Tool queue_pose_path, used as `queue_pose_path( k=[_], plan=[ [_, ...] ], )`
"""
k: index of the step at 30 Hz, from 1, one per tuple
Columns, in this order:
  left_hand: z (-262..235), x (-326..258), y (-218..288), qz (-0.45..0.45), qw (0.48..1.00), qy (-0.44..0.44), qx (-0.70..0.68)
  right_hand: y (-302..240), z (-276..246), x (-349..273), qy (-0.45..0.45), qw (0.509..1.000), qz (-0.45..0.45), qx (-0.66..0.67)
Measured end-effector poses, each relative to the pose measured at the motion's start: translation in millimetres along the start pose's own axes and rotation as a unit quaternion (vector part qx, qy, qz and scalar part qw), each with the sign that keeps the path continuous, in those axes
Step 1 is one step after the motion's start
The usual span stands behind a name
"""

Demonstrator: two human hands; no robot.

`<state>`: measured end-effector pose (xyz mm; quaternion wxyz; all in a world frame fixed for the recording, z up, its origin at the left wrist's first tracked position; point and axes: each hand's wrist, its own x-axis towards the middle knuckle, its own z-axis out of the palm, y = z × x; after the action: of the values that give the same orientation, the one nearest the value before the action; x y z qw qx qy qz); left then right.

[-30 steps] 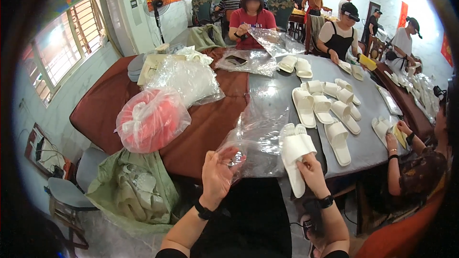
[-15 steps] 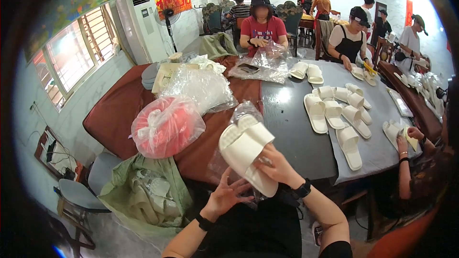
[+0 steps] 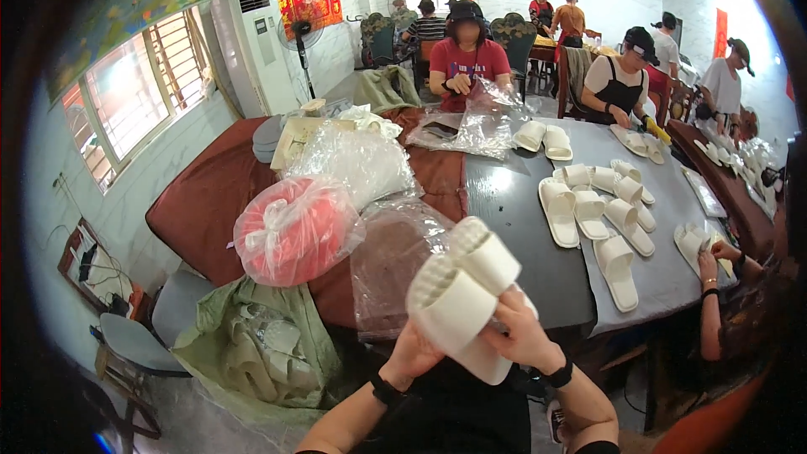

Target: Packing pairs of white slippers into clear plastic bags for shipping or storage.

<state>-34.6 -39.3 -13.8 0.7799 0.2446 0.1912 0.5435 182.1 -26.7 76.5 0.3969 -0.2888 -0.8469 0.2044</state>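
A pair of cream-white slippers (image 3: 461,307) is held up in front of me, tilted, one beside the other. My right hand (image 3: 523,338) grips the slippers from the right, its fingers over the edge of the near one. On the left side, my left hand (image 3: 414,355) holds their lower edge, with its fingertips hidden behind the sole. A clear plastic bag (image 3: 391,256) lies flat on the table just beyond, partly covered by the slippers in this view.
A red bundle in clear plastic (image 3: 296,231) and a heap of clear bags (image 3: 353,164) sit at the left. More white slippers (image 3: 615,273) stand on the grey cloth at the right. An open green sack (image 3: 261,353) is on the floor. Co-workers sit across and at the right.
The slippers have moved right and nearer to me. My left hand, spread open beneath them before, now holds them too. The clear bag behind them shows more fully on the table.
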Motion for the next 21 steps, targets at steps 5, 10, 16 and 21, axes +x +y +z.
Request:
queue_pose_path(
  k=[5, 10, 16, 21],
  plan=[
    [-8, -4, 3, -0.280, 0.938, -0.205, -0.005, 17, -28, -36, 0.090, 0.990, 0.108, -0.007],
    [17, -27, 16, -0.169, 0.889, -0.106, 0.412, 31, -38, -76, 0.139, 0.976, 0.169, 0.018],
    [-15, -27, 70, 0.304, 0.519, -0.063, 0.796, 29, -42, -105, 0.151, 0.957, 0.233, 0.077],
    [-38, -25, 69, 0.249, 0.463, -0.040, 0.850, 16, -35, -104, 0.059, 0.988, 0.144, -0.001]
  ],
)
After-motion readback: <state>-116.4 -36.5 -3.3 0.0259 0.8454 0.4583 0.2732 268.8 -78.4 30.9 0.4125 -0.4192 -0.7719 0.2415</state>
